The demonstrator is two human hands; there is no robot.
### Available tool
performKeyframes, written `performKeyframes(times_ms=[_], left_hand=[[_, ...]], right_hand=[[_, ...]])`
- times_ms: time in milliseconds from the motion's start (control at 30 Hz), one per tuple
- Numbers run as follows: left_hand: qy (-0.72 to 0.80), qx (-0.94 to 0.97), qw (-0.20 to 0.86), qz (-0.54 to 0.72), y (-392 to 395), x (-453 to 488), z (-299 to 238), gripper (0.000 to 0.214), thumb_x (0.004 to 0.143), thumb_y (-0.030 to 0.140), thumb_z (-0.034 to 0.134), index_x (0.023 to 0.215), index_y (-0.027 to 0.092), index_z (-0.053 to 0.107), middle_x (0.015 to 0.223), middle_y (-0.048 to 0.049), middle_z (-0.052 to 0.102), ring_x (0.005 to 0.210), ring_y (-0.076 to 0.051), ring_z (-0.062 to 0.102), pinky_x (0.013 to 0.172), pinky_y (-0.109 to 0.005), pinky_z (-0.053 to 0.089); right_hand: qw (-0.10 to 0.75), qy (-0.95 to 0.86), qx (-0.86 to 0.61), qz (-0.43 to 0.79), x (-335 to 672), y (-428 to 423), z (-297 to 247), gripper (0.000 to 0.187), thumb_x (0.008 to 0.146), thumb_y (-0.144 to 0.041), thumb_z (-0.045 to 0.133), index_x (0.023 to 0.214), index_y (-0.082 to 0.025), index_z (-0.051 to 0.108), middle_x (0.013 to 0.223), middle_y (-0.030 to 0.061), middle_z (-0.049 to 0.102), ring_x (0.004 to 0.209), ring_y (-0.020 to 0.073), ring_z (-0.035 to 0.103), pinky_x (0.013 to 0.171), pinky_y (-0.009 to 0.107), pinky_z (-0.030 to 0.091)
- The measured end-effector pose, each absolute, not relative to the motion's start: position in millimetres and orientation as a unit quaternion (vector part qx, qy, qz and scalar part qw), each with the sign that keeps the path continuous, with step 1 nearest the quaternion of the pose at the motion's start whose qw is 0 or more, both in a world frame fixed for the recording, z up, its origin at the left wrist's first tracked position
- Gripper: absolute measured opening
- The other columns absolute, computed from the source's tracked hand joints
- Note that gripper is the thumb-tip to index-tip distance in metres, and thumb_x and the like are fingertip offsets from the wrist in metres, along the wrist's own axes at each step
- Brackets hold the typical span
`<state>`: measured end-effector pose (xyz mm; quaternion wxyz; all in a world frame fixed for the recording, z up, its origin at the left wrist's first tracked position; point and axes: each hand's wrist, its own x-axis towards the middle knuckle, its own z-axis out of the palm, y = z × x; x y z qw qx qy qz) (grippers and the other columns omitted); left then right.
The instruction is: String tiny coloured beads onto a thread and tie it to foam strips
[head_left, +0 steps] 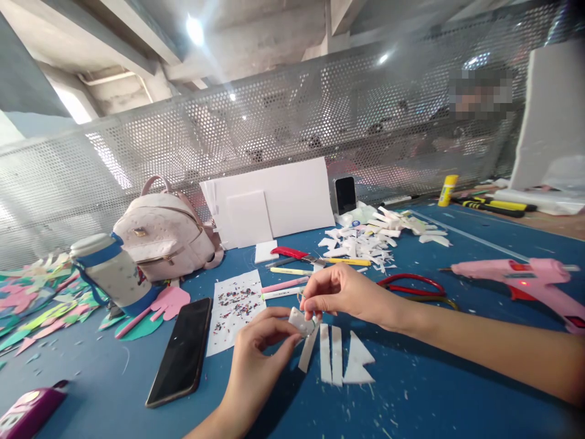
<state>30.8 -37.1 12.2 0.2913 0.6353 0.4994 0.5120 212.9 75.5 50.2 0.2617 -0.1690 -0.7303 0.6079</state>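
Note:
My left hand (256,353) pinches a small white foam piece (300,321) just above the blue table (434,390). My right hand (343,291) reaches in from the right, its fingers closed on the top of that same piece. Under the hands lie cut white foam strips (331,362) and a white foam triangle (359,360). A black phone (181,351) lies flat to the left of my left hand.
A pink glue gun (525,279) rests at right, red-handled scissors (411,285) behind my right wrist. Foam scraps (370,238), pens (292,271), white boards (274,198), a pale backpack (164,235), a bottle (114,274) and coloured cutouts (36,305) lie behind. A person sits beyond the mesh screen.

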Motion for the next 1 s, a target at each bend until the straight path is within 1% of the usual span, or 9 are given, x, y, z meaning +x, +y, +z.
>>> performKeyframes(times_ms=[67,200,267,367,500,567,733,833,1000], left_hand=[[0.501,0.634,0.290,0.513,-37,31,11,0.012,0.082,0.014,0.066,0.076,0.019,0.075,0.098,-0.0067,0.072,0.088,-0.018,0.069,0.074,-0.025,0.058],[0.502,0.633,0.283,0.516,-37,31,11,0.012,0.082,0.014,0.066,0.076,0.019,0.075,0.096,-0.0064,0.072,0.086,-0.018,0.069,0.071,-0.024,0.058],[0.503,0.632,0.281,0.518,-37,31,12,0.012,0.081,0.014,0.066,0.075,0.019,0.075,0.096,-0.0064,0.072,0.085,-0.018,0.069,0.071,-0.024,0.058],[0.503,0.636,0.281,0.513,-37,32,13,0.012,0.081,0.014,0.066,0.075,0.019,0.075,0.096,-0.0068,0.072,0.087,-0.019,0.070,0.072,-0.025,0.058],[0.505,0.640,0.274,0.510,-38,34,16,0.012,0.080,0.014,0.066,0.075,0.019,0.076,0.095,-0.0067,0.073,0.086,-0.018,0.070,0.071,-0.024,0.057],[0.503,0.643,0.269,0.512,-38,35,17,0.013,0.080,0.013,0.066,0.075,0.020,0.076,0.094,-0.0065,0.073,0.086,-0.018,0.070,0.072,-0.023,0.057],[0.499,0.656,0.252,0.507,-40,36,16,0.014,0.080,0.012,0.065,0.077,0.020,0.076,0.095,-0.0066,0.073,0.088,-0.019,0.070,0.072,-0.024,0.057],[0.495,0.667,0.243,0.501,-42,35,13,0.014,0.081,0.012,0.064,0.078,0.020,0.075,0.097,-0.0071,0.072,0.088,-0.020,0.070,0.072,-0.025,0.057],[0.472,0.690,0.214,0.505,-44,36,13,0.015,0.083,0.010,0.064,0.081,0.020,0.075,0.097,-0.0068,0.073,0.090,-0.020,0.070,0.079,-0.028,0.055]], right_hand=[[0.263,-0.736,-0.166,0.602,213,75,51,0.015,0.082,-0.031,0.075,0.080,-0.016,0.074,0.074,0.0027,0.073,0.062,0.0074,0.060,0.053,0.014,0.042],[0.261,-0.744,-0.159,0.594,215,74,53,0.014,0.082,-0.030,0.074,0.081,-0.016,0.074,0.075,0.0030,0.073,0.065,0.0090,0.062,0.063,0.018,0.050],[0.259,-0.749,-0.160,0.588,215,73,53,0.011,0.083,-0.027,0.073,0.082,-0.016,0.074,0.076,0.0031,0.073,0.066,0.0099,0.063,0.066,0.019,0.051],[0.263,-0.768,-0.168,0.559,215,70,53,0.010,0.083,-0.026,0.072,0.082,-0.016,0.074,0.077,0.0031,0.073,0.067,0.0108,0.063,0.065,0.020,0.051],[0.284,-0.803,-0.200,0.484,214,65,56,0.013,0.080,-0.029,0.074,0.080,-0.016,0.075,0.075,0.0030,0.072,0.066,0.0122,0.062,0.061,0.021,0.047],[0.291,-0.816,-0.209,0.454,215,62,57,0.011,0.080,-0.027,0.074,0.080,-0.016,0.075,0.075,0.0032,0.073,0.067,0.0132,0.062,0.059,0.022,0.045],[0.296,-0.844,-0.185,0.408,217,59,56,0.006,0.082,-0.019,0.071,0.085,-0.018,0.077,0.080,0.0025,0.073,0.071,0.0138,0.063,0.064,0.024,0.045],[0.330,-0.853,-0.154,0.375,216,59,54,0.005,0.079,-0.017,0.075,0.083,-0.020,0.077,0.084,0.0015,0.068,0.077,0.0128,0.061,0.069,0.024,0.045],[0.374,-0.847,-0.138,0.351,216,57,47,0.003,0.080,-0.019,0.076,0.081,-0.021,0.076,0.084,0.0010,0.060,0.075,0.0119,0.057,0.068,0.024,0.044]])
